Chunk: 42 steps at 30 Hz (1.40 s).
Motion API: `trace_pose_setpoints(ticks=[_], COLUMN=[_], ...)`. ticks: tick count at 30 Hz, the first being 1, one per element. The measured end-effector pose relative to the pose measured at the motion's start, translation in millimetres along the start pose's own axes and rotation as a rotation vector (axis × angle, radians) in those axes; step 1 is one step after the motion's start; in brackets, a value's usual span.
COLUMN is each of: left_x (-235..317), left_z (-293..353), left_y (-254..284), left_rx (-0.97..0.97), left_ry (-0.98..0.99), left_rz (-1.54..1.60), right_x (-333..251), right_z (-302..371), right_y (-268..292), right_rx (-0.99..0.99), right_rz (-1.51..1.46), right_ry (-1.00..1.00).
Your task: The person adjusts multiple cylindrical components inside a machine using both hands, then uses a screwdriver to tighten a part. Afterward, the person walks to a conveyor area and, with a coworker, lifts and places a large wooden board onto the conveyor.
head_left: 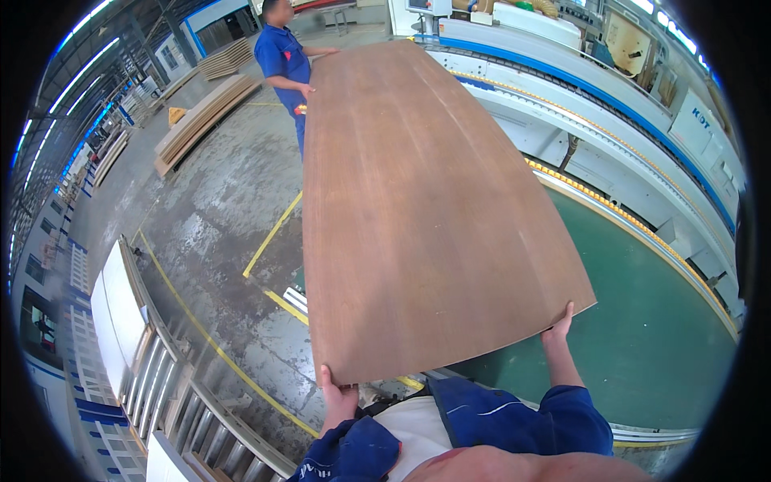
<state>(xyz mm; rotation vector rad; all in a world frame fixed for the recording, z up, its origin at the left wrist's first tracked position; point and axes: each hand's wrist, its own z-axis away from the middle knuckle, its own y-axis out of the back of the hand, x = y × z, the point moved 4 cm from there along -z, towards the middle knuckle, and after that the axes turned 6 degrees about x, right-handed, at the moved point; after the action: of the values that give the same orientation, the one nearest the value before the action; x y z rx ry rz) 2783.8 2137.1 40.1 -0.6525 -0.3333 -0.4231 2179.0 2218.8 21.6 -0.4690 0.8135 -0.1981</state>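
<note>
A long brown wooden panel [426, 217] stretches away from me, its near end held at the two corners. My left hand [338, 395] grips the near left corner, with the thumb on the edge and the fingers underneath. At the near right corner my right hand [557, 328] is closed on the panel the same way, thumb on top, fingers hidden below. A co-worker [281, 64] in blue stands at the far left, both hands on the panel's far left edge.
To the right runs a long white and blue machine [578, 100] with a yellow-studded rail, beside a green surface [634, 313] under the panel's right side. A roller conveyor [189, 414] with white boards [118, 313] stands at left. Stacked boards [205, 120] lie farther back.
</note>
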Motion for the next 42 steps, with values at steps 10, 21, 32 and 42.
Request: trace_pose_setpoints(ticks=[10, 21, 32, 42], left_x=[94.3, 250.2, 350.8, 425.6], left_z=[-51.4, -155.6, -237.2, -277.4], left_y=[1.2, 3.0, -14.6, -19.5], left_rx=[0.077, 0.092, 0.093, 0.100], left_ry=[-0.006, 0.060, 0.146, 0.288], left_rz=[-0.016, -0.098, -0.254, -0.375], right_x=[74.7, 205.4, 315.5, 350.7], right_z=[79.4, 194.3, 258.0, 282.7], right_y=[-16.5, -56.7, -93.7, -101.6], right_rx=[0.057, 0.028, 0.005, 0.202], right_rz=[-0.028, -0.138, -0.133, -0.120], right_ry=[-0.022, 0.015, 0.018, 0.082])
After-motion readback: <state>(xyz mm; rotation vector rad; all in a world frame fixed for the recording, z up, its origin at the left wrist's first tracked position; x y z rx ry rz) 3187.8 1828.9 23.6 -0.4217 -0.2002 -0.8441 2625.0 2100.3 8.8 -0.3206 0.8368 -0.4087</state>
